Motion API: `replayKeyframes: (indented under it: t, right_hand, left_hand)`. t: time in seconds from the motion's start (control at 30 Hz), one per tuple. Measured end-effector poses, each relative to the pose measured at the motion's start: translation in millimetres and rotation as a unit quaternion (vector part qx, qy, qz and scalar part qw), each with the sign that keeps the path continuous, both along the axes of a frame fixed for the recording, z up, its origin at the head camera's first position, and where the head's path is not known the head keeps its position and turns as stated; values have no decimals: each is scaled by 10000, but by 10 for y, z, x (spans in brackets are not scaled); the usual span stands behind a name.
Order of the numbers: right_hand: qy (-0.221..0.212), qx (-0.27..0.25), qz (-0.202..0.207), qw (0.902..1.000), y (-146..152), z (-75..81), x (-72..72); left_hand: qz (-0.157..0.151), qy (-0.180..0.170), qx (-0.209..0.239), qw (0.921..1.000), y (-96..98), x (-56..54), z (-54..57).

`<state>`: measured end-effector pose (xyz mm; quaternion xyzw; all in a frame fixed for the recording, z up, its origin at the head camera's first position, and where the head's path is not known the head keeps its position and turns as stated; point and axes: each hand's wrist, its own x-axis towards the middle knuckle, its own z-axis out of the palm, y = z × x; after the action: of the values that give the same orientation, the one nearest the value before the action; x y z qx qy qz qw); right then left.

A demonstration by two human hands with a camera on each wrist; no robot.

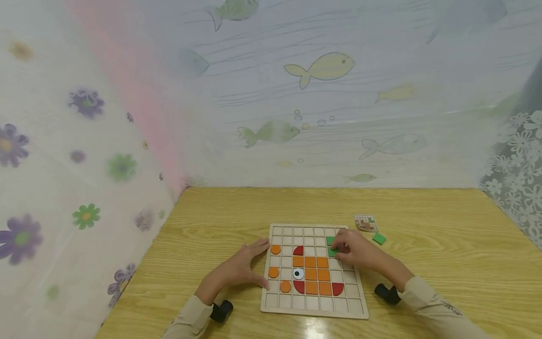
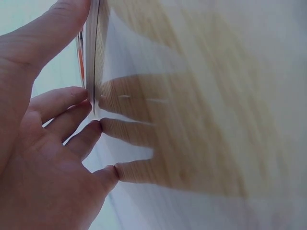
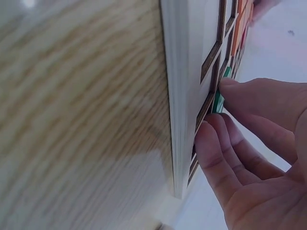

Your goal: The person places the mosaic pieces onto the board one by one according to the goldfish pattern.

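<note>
A wooden grid board (image 1: 313, 312) lies on the table, partly filled with orange squares (image 1: 310, 274), red quarter-round pieces (image 1: 338, 288), orange discs (image 1: 285, 286) and a round eye piece (image 1: 298, 273). My left hand (image 1: 239, 266) rests at the board's left edge, thumb and fingers spread; the left wrist view shows fingertips down by the board's side. At the upper right squares, my right hand (image 1: 357, 249) pinches a green square tile (image 3: 218, 103) between thumb and fingers, low over the grid. Another green tile (image 1: 330, 240) sits in the square just above it, partly covered by the fingers.
Beyond the right hand, a loose green tile (image 1: 379, 238) lies on the wooden table (image 1: 228, 212). Next to it is a small card (image 1: 365, 223) printed with a coloured grid pattern. Fish-patterned sheeting (image 1: 326, 141) hangs behind the table, flower-patterned sheeting (image 1: 84, 188) on the left.
</note>
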<state>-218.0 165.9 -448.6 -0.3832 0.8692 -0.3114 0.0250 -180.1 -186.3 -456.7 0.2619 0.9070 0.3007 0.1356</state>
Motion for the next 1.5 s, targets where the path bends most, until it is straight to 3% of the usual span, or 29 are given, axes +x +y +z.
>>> replayKeyframes:
  t: [0.37, 0.67, 0.97, 1.23, 1.5]
  right_hand:
    - [-94, -277, -167, 9994, 106, -6, 15]
    - [331, -80, -532, 9980, 290, 34, -25]
    - [238, 191, -946, 9950, 519, 57, -12]
    - [459, 283, -1314, 9899, 736, 23, -39]
    - [250, 282, -1702, 9847, 914, -20, -51]
  left_hand:
    - [-32, -11, -40, 10000, 5, 12, 24]
    - [-38, 42, -7, 10000, 2, 9, 23]
    - [-40, 29, -24, 10000, 5, 7, 22]
    - [18, -19, -84, 10000, 2, 12, 22]
    - [-14, -5, -60, 10000, -1, 8, 13]
